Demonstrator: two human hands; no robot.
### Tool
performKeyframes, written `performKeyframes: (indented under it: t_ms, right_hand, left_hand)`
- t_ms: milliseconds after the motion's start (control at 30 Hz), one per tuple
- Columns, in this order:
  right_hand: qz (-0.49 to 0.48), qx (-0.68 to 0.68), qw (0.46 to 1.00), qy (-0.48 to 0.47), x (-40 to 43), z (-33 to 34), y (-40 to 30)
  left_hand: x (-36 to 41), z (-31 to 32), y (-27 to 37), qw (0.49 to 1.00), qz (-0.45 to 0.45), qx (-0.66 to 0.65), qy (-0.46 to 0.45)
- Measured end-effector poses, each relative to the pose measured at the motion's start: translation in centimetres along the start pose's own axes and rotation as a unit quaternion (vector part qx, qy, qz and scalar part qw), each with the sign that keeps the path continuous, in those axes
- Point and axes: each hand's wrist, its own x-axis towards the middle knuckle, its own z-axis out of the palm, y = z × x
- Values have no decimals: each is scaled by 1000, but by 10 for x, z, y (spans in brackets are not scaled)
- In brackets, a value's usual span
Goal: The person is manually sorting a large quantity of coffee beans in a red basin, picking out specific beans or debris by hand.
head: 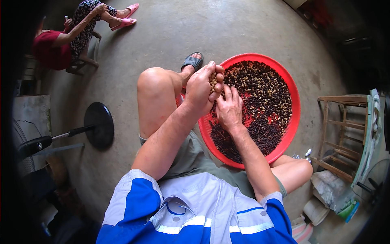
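A round red plastic basket (295,100) with a perforated bottom rests at my lap, tilted slightly. Dark and pale beans or berries (262,82), mixed together, cover much of its bottom; red mesh shows through in patches. My left hand (202,84) is cupped at the basket's left rim, its fingers curled around a heap of pale tan beans (213,82). Just beside it, my right hand (229,108) reaches over the basket with bent fingers, the fingertips close to the left hand and the beans. Whether the right fingertips pinch a bean is hidden.
A person (58,45) sits on a wooden chair (88,61) at upper left. A pedestal fan's round black base (99,125) stands left on the concrete floor (170,30). To the right are a wooden rack (341,122), a plastic bag (330,186) and a pale container (315,210).
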Motion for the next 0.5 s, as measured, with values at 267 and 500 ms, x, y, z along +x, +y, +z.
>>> performKeyframes:
  t_ms: [267,500]
  right_hand:
    - [-69,-10,991,-114,-73,-35,-1]
    - [-24,-41,986,-161,-92,-70,33]
  left_hand:
    - [-4,4,2,1000,0,19,-3]
    - [-5,5,-6,998,5,55,-4]
